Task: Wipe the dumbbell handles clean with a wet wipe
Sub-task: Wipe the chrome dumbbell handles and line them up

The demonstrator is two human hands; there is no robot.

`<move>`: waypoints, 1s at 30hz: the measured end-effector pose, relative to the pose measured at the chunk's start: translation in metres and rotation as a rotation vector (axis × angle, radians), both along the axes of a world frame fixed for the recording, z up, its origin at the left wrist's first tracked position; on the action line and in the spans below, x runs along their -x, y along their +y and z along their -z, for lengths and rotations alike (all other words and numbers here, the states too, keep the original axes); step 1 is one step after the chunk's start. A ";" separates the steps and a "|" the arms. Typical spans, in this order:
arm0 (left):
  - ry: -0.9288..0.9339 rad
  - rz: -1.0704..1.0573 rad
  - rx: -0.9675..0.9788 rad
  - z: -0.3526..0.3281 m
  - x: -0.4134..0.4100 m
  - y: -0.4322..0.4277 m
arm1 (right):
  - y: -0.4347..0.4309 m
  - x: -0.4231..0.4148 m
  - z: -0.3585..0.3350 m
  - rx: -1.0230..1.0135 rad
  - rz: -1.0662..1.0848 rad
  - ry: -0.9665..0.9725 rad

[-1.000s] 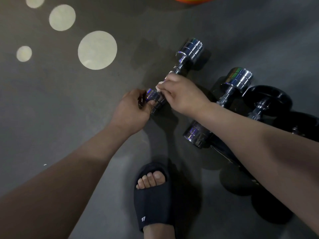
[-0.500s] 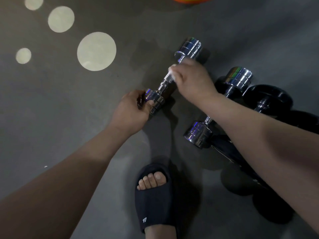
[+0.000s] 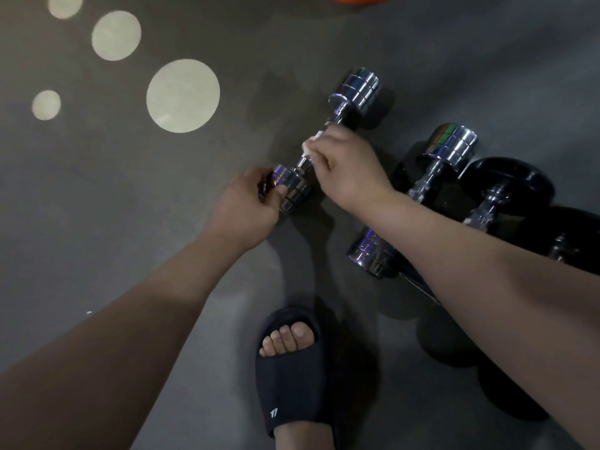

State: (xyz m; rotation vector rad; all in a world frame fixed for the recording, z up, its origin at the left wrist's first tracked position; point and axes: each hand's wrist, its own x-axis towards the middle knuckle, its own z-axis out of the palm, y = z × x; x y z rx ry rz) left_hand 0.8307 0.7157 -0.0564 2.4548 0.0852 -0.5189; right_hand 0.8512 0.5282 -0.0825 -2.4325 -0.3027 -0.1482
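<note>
The shiny chrome dumbbell [image 3: 355,89] slants up-right from the left hand [image 3: 243,206] gripping its near head; the right hand [image 3: 350,170] clasps a white wet wipe [image 3: 306,147] round its handle.

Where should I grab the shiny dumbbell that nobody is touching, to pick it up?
Take the second chrome dumbbell by its thin handle, coming down from above. It lies flat on the floor, and the handle sits between two fat ends that look too wide for a hand to wrap round.
</note>
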 end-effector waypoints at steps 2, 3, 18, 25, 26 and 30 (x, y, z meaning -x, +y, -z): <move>0.005 -0.004 0.016 0.001 0.000 0.000 | 0.001 0.009 0.000 -0.020 -0.164 0.024; 0.009 -0.004 0.021 0.001 0.000 0.000 | -0.003 0.007 0.000 -0.022 -0.198 0.033; 0.032 -0.004 -0.003 0.001 0.000 0.001 | -0.017 -0.016 -0.001 0.035 0.122 0.028; 0.035 0.017 -0.012 -0.002 -0.003 0.002 | -0.020 -0.013 0.001 -0.048 0.038 0.049; 0.035 0.008 -0.011 -0.002 -0.002 0.002 | -0.018 -0.015 0.001 -0.060 0.127 0.040; -0.018 -0.076 0.037 0.002 0.000 0.003 | -0.005 -0.009 0.005 -0.050 0.140 0.007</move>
